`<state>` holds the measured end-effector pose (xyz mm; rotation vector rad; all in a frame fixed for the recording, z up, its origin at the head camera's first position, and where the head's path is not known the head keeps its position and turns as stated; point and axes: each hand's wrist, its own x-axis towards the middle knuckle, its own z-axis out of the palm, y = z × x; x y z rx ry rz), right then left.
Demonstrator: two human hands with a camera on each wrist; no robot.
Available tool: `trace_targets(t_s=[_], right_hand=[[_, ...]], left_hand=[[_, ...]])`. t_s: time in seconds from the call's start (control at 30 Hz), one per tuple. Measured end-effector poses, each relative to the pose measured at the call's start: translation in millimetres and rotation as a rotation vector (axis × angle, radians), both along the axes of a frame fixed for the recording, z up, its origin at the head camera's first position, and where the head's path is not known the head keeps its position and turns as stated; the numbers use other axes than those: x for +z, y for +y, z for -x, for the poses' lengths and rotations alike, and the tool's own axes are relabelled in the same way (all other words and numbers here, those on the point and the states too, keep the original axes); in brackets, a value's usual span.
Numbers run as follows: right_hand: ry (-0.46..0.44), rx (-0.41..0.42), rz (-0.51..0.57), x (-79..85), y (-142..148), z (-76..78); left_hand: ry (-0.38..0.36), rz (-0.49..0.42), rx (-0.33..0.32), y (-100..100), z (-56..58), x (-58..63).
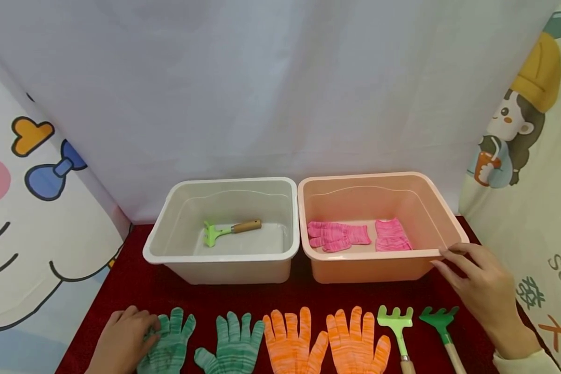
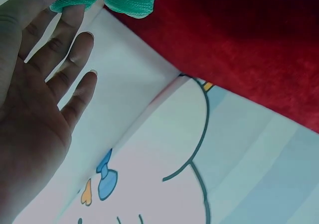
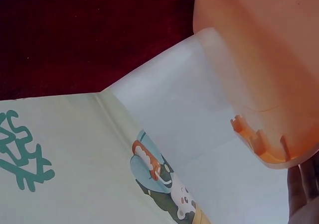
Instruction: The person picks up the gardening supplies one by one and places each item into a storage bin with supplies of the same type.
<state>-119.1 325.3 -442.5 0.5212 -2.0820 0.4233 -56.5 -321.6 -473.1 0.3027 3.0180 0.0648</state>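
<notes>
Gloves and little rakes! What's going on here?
A person's right hand touches the rim of the peach tub, which holds a pink glove and what looks like another, partly hidden. Their left hand is at the leftmost green glove. The white tub holds one light green rake. In front of the tubs lie that glove, another green one, two orange gloves and two more rakes.

Red cloth (image 1: 135, 280): white bin (image 1: 229, 271), peach bin (image 1: 369, 270), gloves (image 1: 290, 345), rakes (image 1: 396, 323)
</notes>
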Motion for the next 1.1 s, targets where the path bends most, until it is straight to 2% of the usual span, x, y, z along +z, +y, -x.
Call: trace_targets(t_s=[0.37, 0.5, 0.73, 0.93, 1.1], right_hand=[[0.040, -0.081, -0.018, -4.4, -5.3, 3.1], [0.069, -0.069, -0.037, -7.1, -4.9, 3.8], [0.181, -0.023, -0.014, -12.1, -8.1, 4.3], [0.240, -0.016, 0.035, -12.0, -13.9, 7.9], [0.243, -0.028, 0.037, -13.5, -14.1, 8.1]], left_hand=[[0.133, 0.016, -0.029, 10.5, -3.4, 18.4], [0.144, 0.007, -0.032, 15.2, -4.1, 23.2], [0.151, 0.010, -0.037, 20.7, -5.5, 27.5], [0.232, -0.006, -0.069, 24.9, -6.1, 30.2], [0.336, -0.022, -0.123, 30.5, -5.1, 32.7]])
